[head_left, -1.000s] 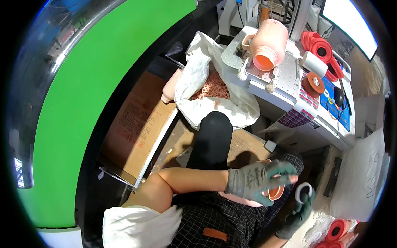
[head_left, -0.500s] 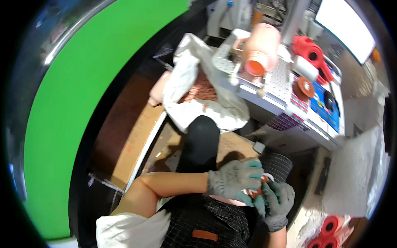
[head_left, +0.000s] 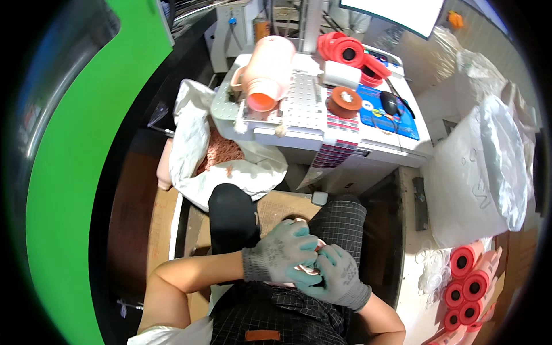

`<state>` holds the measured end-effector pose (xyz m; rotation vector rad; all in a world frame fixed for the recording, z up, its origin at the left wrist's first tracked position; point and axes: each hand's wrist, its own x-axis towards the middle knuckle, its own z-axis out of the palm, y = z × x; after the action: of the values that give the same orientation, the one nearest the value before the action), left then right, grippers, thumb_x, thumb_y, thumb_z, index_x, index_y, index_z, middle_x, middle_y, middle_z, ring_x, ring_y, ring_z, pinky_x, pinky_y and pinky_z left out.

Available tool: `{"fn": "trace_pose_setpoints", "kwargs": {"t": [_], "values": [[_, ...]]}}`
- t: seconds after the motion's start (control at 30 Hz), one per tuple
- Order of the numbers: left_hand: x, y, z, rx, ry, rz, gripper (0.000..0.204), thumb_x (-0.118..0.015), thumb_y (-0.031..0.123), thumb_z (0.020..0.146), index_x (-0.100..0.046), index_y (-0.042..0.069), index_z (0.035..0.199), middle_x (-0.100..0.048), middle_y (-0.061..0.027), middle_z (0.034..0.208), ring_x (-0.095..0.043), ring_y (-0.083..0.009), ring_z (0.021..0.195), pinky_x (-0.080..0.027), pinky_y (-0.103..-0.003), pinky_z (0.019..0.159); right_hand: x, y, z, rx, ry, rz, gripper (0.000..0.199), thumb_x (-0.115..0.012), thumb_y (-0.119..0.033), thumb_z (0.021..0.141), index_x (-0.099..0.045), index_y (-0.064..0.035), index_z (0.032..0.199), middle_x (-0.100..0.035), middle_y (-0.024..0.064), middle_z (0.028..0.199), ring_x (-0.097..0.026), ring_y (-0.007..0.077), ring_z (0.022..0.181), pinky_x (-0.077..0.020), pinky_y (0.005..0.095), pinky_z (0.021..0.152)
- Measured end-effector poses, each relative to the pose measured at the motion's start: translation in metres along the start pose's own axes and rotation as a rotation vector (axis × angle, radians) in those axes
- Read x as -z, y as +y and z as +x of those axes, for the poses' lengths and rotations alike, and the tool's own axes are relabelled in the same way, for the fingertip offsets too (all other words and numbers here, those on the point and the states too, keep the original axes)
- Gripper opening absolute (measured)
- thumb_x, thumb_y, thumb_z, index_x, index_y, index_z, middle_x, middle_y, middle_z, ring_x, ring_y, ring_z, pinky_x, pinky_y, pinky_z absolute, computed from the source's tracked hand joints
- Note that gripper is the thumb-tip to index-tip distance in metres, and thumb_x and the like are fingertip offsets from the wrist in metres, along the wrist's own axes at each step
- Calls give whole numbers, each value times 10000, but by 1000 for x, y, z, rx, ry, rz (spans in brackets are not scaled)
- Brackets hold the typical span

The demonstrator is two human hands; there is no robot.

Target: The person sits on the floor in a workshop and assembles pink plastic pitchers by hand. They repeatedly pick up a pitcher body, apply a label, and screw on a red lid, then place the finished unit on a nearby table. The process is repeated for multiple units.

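Note:
Both my hands wear grey gloves with teal fingertips and meet over my lap, above my checked shorts. My left hand (head_left: 280, 256) is curled over a small pink part (head_left: 305, 268), which shows only as a sliver between the fingers. My right hand (head_left: 340, 280) presses against the same part from the right, its fingertips touching those of the left hand. The part's shape is mostly hidden by the gloves. My black-clad left knee (head_left: 230, 213) sits just above the hands.
A white perforated bench (head_left: 299, 109) ahead carries a large pink cylinder (head_left: 265, 80), a brown disc (head_left: 344, 101), red reels (head_left: 345, 50) and a mouse on a blue mat (head_left: 397, 112). An open white sack of pink pieces (head_left: 221, 155) lies left. A big white bag (head_left: 483, 172) and red rolls (head_left: 468, 282) stand at the right.
My hands were apart, the right one holding a white ring and the left a small orange part. They have come together over my lap, and the view has tilted toward the bench.

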<state>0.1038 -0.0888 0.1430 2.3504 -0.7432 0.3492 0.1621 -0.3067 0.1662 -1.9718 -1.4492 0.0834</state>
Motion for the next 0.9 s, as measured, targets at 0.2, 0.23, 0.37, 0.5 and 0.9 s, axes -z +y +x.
{"fn": "trace_pose_setpoints", "kwargs": {"t": [0.2, 0.23, 0.37, 0.5, 0.9], "values": [[21, 1, 4, -106, -96, 174, 551, -875, 490, 630, -743, 177, 1063, -666, -30, 1116, -620, -298, 1041, -532, -465, 820, -4, 3, -10, -24, 41, -13, 472, -878, -329, 770, -623, -27, 1028, -586, 123, 929, -607, 280, 791, -499, 408, 685], [20, 2, 4, -7, -107, 134, 578, -876, 496, 626, -736, 175, 1085, -668, -31, 1095, -624, -302, 1039, -532, -470, 822, -4, 4, -11, -28, 37, -19, 466, -870, -335, 784, -628, -26, 1036, -591, 123, 932, -608, 276, 789, -499, 409, 685], [19, 17, 16, 206, -147, 236, 669, -881, 509, 613, -710, 166, 1161, -675, -39, 1031, -634, -313, 1029, -523, -481, 819, -13, 3, -10, -52, 139, -104, 463, -837, -373, 827, -649, -23, 1066, -592, 109, 923, -606, 255, 781, -490, 399, 680], [41, 28, 43, 105, -228, 425, 215, -715, 262, 825, -741, 101, 966, -682, -39, 884, -659, -272, 899, -525, -429, 790, -14, 3, -4, -33, 131, -192, 393, -804, -386, 846, -671, -51, 1005, -581, 78, 897, -605, 245, 777, -481, 382, 679], [31, 6, 80, -183, -261, 593, 111, -726, 245, 696, -741, 136, 705, -649, -15, 911, -616, -236, 975, -526, -420, 887, -16, 6, -12, -37, 187, -194, 303, -752, -367, 901, -647, -93, 822, -570, 65, 813, -606, 231, 726, -484, 373, 626]]}}
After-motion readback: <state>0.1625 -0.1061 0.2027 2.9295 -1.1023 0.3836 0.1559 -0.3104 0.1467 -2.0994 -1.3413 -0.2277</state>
